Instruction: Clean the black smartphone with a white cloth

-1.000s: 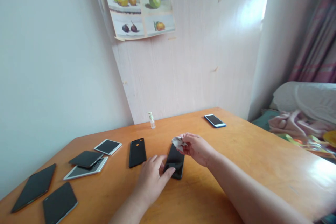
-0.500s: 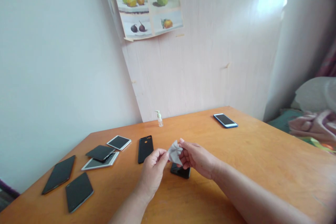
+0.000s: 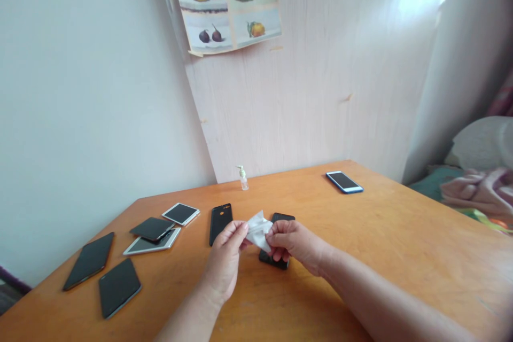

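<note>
A crumpled white tissue or thin cloth (image 3: 258,230) is stretched between my two hands above the table. My left hand (image 3: 228,251) pinches its left side between thumb and fingers. On its right side, my right hand (image 3: 292,242) grips it with curled fingers. Below the hands lies a black phone (image 3: 276,263), partly covered by the cloth and my right hand. Just left of that, a black phone case (image 3: 220,223) with a round hole rests on the wooden table, close to my left hand.
At the left of the table (image 3: 340,288) lie several phones and tablets, including a white one (image 3: 181,214) and a dark one (image 3: 120,287). A small clear pump bottle (image 3: 243,179) stands at the back. A white phone in a blue case (image 3: 344,182) lies back right.
Both hands have shifted slightly left with the cloth. My right fingers have closed onto its right side, and more of the black phone's far end shows.
</note>
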`<state>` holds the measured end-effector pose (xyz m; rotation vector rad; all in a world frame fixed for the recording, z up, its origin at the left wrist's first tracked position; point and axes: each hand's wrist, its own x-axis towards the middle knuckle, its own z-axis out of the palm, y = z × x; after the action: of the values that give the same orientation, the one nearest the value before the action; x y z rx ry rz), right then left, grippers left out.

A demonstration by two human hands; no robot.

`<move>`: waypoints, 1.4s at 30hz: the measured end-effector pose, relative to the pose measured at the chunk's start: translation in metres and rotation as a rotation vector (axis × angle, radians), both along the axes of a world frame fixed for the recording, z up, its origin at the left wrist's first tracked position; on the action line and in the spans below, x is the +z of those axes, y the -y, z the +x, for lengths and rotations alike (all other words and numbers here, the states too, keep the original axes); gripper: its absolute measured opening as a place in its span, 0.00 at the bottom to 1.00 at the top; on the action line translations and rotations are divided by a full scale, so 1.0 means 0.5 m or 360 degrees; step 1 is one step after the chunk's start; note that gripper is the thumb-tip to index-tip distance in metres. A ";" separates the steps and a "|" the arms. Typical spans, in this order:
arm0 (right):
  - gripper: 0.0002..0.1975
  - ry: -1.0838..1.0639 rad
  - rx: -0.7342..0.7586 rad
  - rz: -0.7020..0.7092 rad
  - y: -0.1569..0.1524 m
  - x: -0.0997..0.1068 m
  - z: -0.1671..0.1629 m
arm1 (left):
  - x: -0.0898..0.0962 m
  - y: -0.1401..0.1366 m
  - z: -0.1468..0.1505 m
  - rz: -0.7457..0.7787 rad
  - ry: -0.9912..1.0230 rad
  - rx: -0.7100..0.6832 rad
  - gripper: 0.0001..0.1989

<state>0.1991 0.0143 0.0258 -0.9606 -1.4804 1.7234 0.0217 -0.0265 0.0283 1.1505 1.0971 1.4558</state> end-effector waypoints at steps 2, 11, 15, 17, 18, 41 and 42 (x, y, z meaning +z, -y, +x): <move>0.09 0.0018 -0.0017 -0.0006 0.001 0.002 0.001 | 0.002 -0.001 -0.002 0.0003 0.0043 0.0033 0.13; 0.11 -0.0184 0.0024 -0.0126 0.016 0.017 -0.002 | 0.005 0.002 0.006 0.0002 -0.0061 -0.0029 0.18; 0.09 -0.0335 0.0060 -0.0173 0.021 0.022 0.000 | -0.002 0.000 0.007 -0.0003 -0.0048 -0.0009 0.19; 0.09 -0.0402 0.0051 -0.0186 0.020 0.022 0.002 | -0.003 0.000 0.008 -0.0012 -0.0056 0.0005 0.20; 0.10 -0.0424 0.0053 -0.0193 0.019 0.021 0.002 | -0.003 0.000 0.008 -0.0013 -0.0061 0.0007 0.20; 0.18 -0.0502 -0.0105 -0.0047 0.016 0.011 -0.003 | 0.030 0.031 0.024 0.0215 -0.0799 -0.0121 0.14; 0.18 -0.0495 -0.0096 -0.0037 0.017 0.012 -0.002 | 0.029 0.030 0.025 0.0185 -0.0730 -0.0164 0.14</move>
<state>0.1979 0.0058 0.0320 -0.7025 -1.2209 1.7577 0.0344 -0.0412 0.0426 1.6535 1.2482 1.2177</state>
